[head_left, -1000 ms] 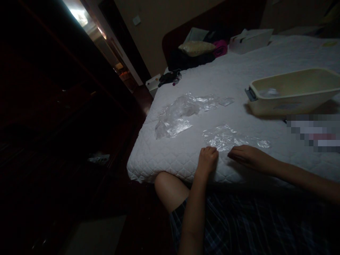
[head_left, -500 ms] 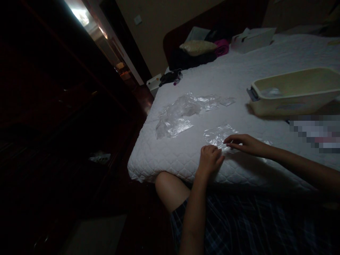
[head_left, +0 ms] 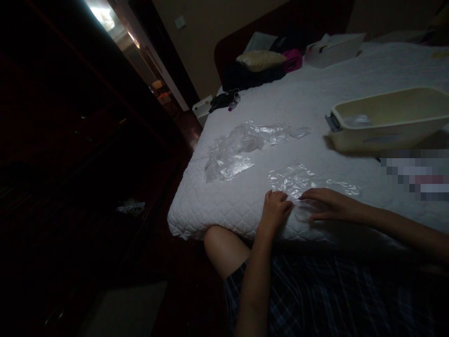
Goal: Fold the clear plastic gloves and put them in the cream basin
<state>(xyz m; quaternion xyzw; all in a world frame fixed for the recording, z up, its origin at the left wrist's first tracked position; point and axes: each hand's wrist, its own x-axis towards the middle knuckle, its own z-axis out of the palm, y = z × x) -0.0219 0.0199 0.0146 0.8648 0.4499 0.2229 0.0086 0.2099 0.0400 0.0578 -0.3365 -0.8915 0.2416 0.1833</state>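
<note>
A clear, crinkled plastic bag (head_left: 293, 178) lies flat near the front edge of the bed. My left hand (head_left: 277, 207) is at its near left corner, fingers curled down and closed on the plastic. To the right, my right hand (head_left: 328, 204) hovers low over the bag's near side, its thumb apart from the bent fingers. A loose, filmy part of the plastic shows between the two hands. Farther back and left, a heap of more clear plastic bags (head_left: 242, 145) is spread on the white quilted bed cover (head_left: 217, 206).
A cream plastic bin (head_left: 393, 135) with a grey latch stands at the right, some clear plastic inside. Near the headboard are a beige pillow (head_left: 261, 60), a magenta roll (head_left: 293, 61) and a white box (head_left: 335, 50). Dark furniture stands on the left.
My right hand has moved slightly down and its thumb has parted from the fingers. More of the bag shows to the right. My left hand has stayed in place.
</note>
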